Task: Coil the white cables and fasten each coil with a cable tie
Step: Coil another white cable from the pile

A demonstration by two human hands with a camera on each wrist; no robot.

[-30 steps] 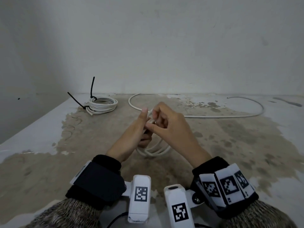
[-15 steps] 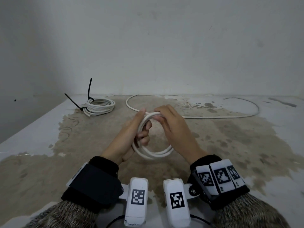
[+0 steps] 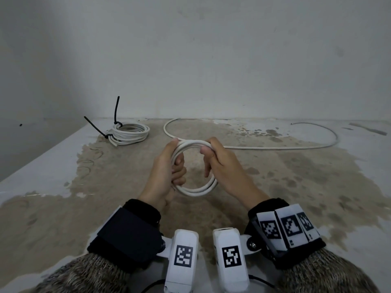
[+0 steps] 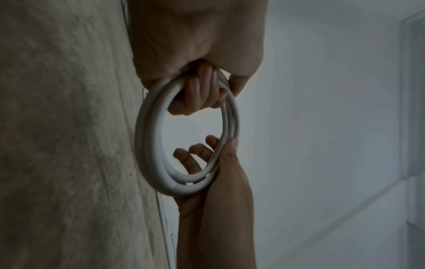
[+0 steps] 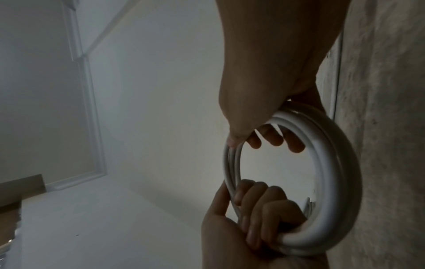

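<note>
Both hands hold one loop of round white plastic cable (image 3: 195, 188) above the worn, stained bench (image 3: 296, 182). Left hand (image 3: 164, 172) has its fingers curled round the left side of the coil, with the thumb lying along the top arc. Right hand (image 3: 220, 163) pinches the upper right of the coil between thumb and forefinger, while the other fingers (image 4: 195, 151) hang loosely through the ring. Beyond the right hand, the uncoiled length of the same white cable (image 3: 275, 147) trails away over the bench in a wide curve, so the winding is probably only partly done. Far beyond the left hand lies a finished white coil (image 3: 130, 132) bound with two black cable ties (image 3: 115, 112).

To wind well, the left hand should likely act as the fixed clamp, keeping the turns stacked side by side. The right hand would then draw in slack and lay each new turn at the same size, letting the cable roll slightly between the fingertips so that twist does not build up and spring the loops apart.
</note>
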